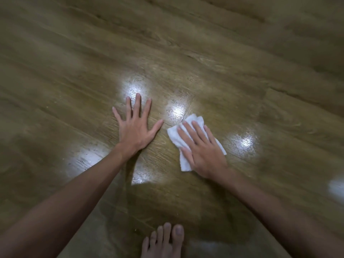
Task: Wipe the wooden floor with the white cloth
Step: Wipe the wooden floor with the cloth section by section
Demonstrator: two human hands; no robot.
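Head cam looking straight down at the wooden floor (204, 53), brown planks running diagonally with a bunch of shiny light reflections on them. Left hand (135, 130) is planted flat on the boards just left of center, fingers spread wide, holding nothing. Right hand (202, 148) sits right of center, palm down on the white cloth (176, 136), fingers laid out flat over it, so it's pressing the cloth to the floor rather than clutching it. Cloth is folded or bunched a bit, with its edges sticking out past the fingertips and on the thumb side. Thumb of the left hand points toward the cloth, close but not touching. Bare foot (163, 241) pokes in at the bottom center. Picture is kinda blurry toward the edges.
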